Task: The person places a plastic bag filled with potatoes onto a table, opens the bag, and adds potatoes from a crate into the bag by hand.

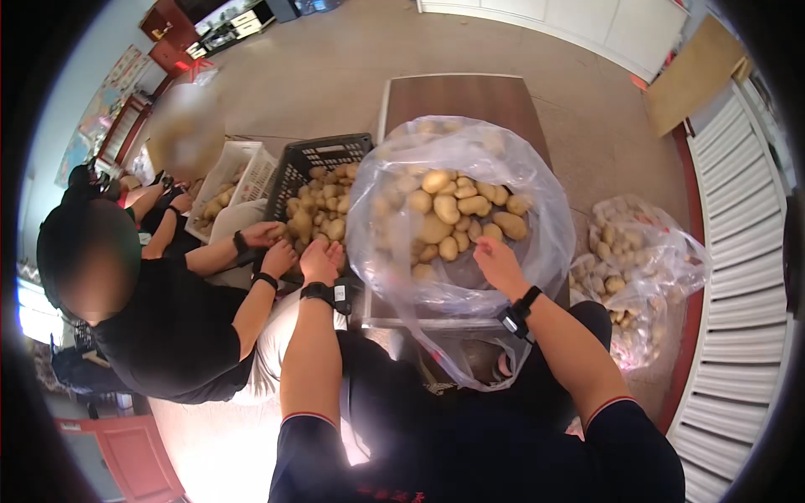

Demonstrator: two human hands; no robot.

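My left hand (pixel 321 261) is over the front end of a black crate (pixel 289 159) of potatoes (pixel 312 205), its fingers loosely curled and a little apart, with no potato plainly in them. Inside the large clear plastic bag (pixel 541 184), my right hand (pixel 501 267) has its fingers bent together against a potato (pixel 492 231) at the near right of the pile. More yellow potatoes (pixel 446 208) lie in the bag, which rests open on a brown table (pixel 457 94). How firmly the right fingers grip is hard to see.
At the left a person in black (pixel 168 327) has both hands at the same crate, close to my left hand. Beyond stands a white crate (pixel 260 172) of potatoes. Clear bags of potatoes (pixel 620 251) lie on the floor at the right, beside a white radiator (pixel 742 251).
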